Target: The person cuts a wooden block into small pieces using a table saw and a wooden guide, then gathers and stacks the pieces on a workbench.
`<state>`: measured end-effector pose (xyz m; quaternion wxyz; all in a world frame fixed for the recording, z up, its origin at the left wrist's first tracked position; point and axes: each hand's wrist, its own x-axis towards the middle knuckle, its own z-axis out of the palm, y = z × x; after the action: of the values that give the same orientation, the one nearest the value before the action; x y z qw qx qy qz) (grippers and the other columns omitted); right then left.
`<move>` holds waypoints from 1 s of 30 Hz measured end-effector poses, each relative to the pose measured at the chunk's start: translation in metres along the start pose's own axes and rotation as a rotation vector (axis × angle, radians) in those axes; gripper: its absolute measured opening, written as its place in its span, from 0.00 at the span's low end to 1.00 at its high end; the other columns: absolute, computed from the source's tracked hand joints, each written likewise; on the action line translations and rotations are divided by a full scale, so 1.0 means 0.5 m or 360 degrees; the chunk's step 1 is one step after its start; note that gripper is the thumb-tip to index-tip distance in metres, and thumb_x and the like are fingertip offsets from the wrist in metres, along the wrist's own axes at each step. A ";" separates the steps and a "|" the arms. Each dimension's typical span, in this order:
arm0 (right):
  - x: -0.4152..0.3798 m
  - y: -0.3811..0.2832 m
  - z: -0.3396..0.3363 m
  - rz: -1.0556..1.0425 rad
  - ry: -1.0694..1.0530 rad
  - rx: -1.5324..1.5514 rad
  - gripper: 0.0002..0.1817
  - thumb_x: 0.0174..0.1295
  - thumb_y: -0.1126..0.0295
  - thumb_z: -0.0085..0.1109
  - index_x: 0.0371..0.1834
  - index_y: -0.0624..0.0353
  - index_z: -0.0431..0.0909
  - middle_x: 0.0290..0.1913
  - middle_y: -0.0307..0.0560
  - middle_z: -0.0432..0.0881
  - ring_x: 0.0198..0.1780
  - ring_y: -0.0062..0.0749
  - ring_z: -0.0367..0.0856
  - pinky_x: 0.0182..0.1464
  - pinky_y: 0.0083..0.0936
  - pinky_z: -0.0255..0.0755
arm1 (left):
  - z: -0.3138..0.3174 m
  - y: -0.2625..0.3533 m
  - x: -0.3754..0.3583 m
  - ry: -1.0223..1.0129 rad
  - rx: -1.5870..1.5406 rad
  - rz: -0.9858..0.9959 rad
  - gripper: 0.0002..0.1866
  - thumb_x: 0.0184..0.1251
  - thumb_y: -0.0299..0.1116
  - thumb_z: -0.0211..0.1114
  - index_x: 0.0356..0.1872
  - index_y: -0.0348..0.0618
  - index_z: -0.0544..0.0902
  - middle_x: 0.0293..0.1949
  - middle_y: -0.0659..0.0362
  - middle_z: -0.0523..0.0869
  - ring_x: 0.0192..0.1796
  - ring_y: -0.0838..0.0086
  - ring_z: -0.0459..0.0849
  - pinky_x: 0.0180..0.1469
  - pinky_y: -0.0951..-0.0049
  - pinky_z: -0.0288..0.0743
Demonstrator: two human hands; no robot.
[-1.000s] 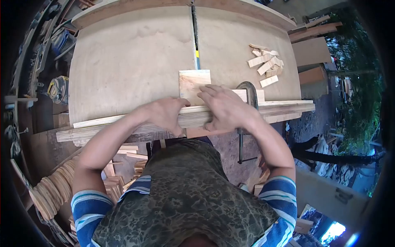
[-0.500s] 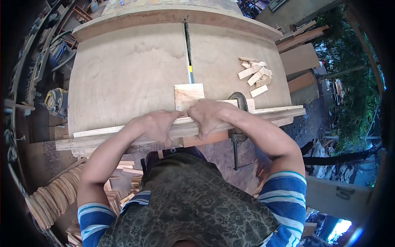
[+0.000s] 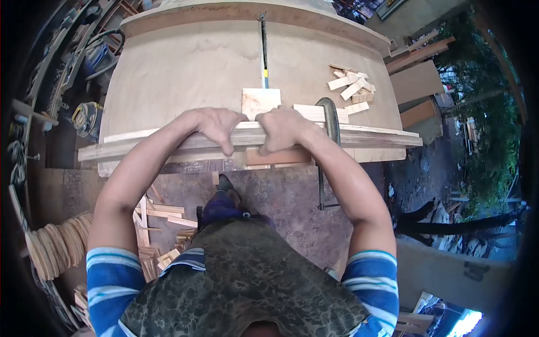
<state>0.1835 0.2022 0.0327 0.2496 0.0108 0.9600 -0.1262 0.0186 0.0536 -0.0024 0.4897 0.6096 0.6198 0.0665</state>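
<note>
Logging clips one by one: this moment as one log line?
left hand: gripping long wooden rail | right hand: gripping rail | square plywood piece: at saw slot | metal clamp: beside right hand

One head-worn camera looks steeply down, close over the round plywood table (image 3: 185, 73) filling the upper frame.

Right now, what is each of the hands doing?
Left hand: closed over the long wooden strips.
Right hand: closed over the same strips, beside the square board.

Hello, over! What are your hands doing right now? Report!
Left hand and right hand both clamped on the long wood rail. Square wood piece just beyond the fingers, at the saw slot. Metal clamp beside right hand.
</note>
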 end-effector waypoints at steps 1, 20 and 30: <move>0.003 -0.007 -0.009 0.0081 -0.0079 0.0073 0.36 0.41 0.52 0.78 0.48 0.71 0.85 0.43 0.67 0.91 0.49 0.57 0.91 0.55 0.44 0.83 | 0.009 -0.009 0.001 0.0065 -0.0035 0.0044 0.56 0.36 0.38 0.83 0.75 0.34 0.71 0.60 0.39 0.87 0.63 0.51 0.87 0.68 0.61 0.79; 0.014 0.001 0.012 0.0157 -0.0046 0.0253 0.35 0.38 0.58 0.79 0.50 0.69 0.87 0.45 0.62 0.92 0.48 0.53 0.91 0.51 0.43 0.83 | 0.002 -0.008 -0.005 0.0015 -0.0241 0.0003 0.49 0.36 0.36 0.83 0.69 0.33 0.77 0.57 0.43 0.90 0.59 0.56 0.89 0.64 0.64 0.80; -0.015 -0.327 0.565 0.0102 0.1613 0.2058 0.13 0.67 0.83 0.55 0.52 0.64 0.81 0.44 0.46 0.87 0.42 0.34 0.86 0.47 0.28 0.82 | 0.010 -0.043 0.016 0.0086 -0.0215 0.0048 0.51 0.36 0.36 0.82 0.70 0.29 0.75 0.61 0.40 0.88 0.63 0.54 0.87 0.67 0.66 0.79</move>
<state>0.3110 -0.0257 -0.1632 -0.2663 0.2355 0.6932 -0.6270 0.0087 0.0522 -0.0238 0.5117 0.5825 0.6176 0.1319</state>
